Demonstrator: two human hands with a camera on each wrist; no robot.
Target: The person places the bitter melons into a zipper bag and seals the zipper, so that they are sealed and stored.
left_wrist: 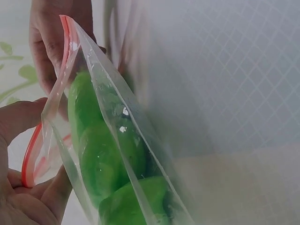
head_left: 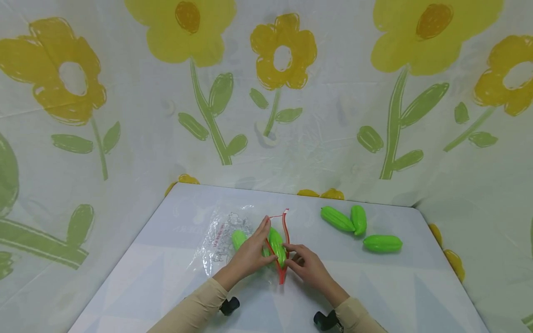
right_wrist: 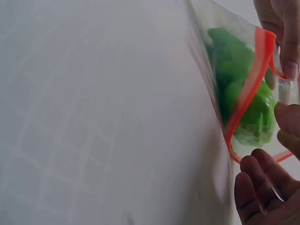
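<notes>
A clear zip bag (head_left: 216, 236) with a red zip rim lies on the table, its mouth held wide. My left hand (head_left: 250, 252) holds the mouth's left side, thumb and fingers at the red rim (left_wrist: 29, 159). My right hand (head_left: 306, 268) has its thumb and bent fingers at the rim's right side. A ridged green toy vegetable (head_left: 277, 245), like a cucumber, sits in the mouth between the hands. Another green toy vegetable (head_left: 238, 238) is inside, partly behind the left hand. The left wrist view shows several green vegetables (left_wrist: 101, 159) through the clear film.
Three more green toy vegetables lie to the right: two touching at the back, a long one (head_left: 337, 218) and a shorter one (head_left: 358, 219), and one (head_left: 382, 243) nearer. A flower-printed curtain (head_left: 325, 111) hangs behind the pale table (head_left: 374, 296). Black wrist devices (head_left: 230, 305) show below the hands.
</notes>
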